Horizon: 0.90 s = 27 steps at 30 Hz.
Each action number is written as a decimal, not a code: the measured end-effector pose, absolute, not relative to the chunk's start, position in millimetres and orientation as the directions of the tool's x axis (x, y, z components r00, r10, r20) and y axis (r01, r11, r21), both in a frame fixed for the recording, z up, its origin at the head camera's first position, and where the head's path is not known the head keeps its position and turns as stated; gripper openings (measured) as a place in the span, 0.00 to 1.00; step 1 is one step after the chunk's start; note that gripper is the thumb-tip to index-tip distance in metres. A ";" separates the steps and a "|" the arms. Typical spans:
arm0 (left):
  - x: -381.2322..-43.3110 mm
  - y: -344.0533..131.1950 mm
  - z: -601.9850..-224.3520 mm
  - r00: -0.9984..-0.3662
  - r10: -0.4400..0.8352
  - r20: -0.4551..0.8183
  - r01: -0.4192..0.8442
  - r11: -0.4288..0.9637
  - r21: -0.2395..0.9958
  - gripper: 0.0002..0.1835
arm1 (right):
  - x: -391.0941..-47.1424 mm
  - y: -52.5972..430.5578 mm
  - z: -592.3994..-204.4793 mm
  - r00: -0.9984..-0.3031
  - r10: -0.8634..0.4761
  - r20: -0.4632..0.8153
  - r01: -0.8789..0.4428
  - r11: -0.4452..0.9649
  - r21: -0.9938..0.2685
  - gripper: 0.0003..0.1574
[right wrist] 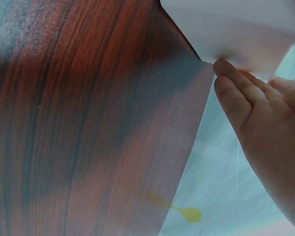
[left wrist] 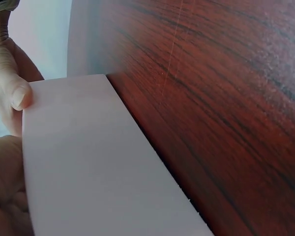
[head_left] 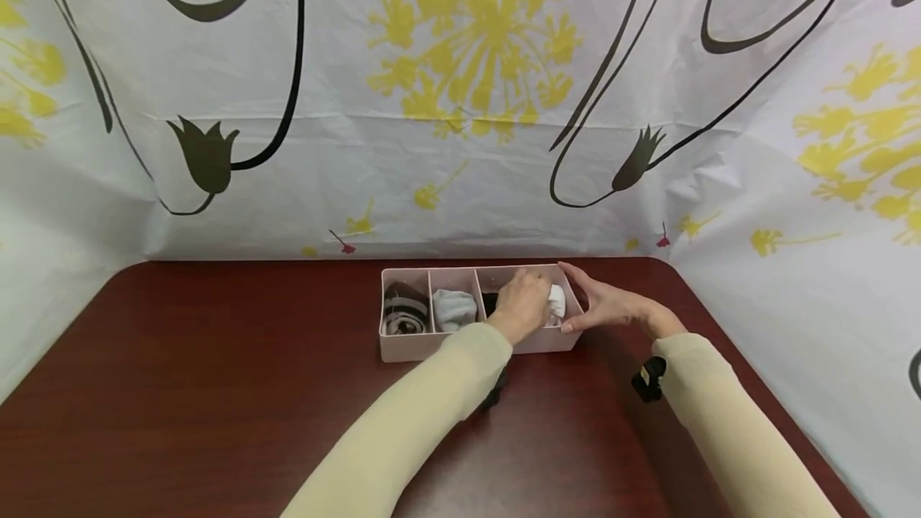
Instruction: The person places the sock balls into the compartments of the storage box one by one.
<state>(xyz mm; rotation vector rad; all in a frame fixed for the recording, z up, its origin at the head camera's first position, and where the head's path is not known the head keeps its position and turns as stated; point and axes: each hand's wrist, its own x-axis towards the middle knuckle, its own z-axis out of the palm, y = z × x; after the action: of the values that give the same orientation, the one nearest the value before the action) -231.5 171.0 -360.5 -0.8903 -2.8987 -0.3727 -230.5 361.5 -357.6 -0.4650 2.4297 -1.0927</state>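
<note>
A pale pink divided storage box [head_left: 406, 348] stands at the far side of the table. From left to right it holds a dark striped rolled cloth, maybe a sock [head_left: 405, 310], a light grey folded cloth [head_left: 454, 309], a black cloth [head_left: 490, 302] and a white cloth [head_left: 556, 301]. My left hand [head_left: 524, 304] reaches down into the right part, between the black and white cloths; its fingertips are hidden. My right hand [head_left: 608, 304] grips the box's right end, thumb at the front corner and index finger at the back corner. Its other fingers touch the end wall in the right wrist view.
The dark red-brown wooden table [head_left: 216, 390] reaches back to a white patterned sheet [head_left: 324, 206], which also hangs at both sides. A black wrist device [head_left: 649, 379] sits at the right sleeve. Another dark device [head_left: 493, 392] shows below the left sleeve.
</note>
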 end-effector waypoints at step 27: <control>-231.0 141.3 -358.0 -0.662 0.715 0.223 0.748 0.647 0.147 0.23 | -232.1 379.3 -362.9 -0.918 -0.376 -0.128 -0.250 0.798 -0.549 0.65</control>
<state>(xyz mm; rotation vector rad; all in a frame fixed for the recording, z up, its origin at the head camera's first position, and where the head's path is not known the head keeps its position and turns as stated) -231.0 141.3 -358.0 -1.2157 -2.7177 -0.3416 -232.1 379.3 -362.9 -0.4867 2.7561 -0.7945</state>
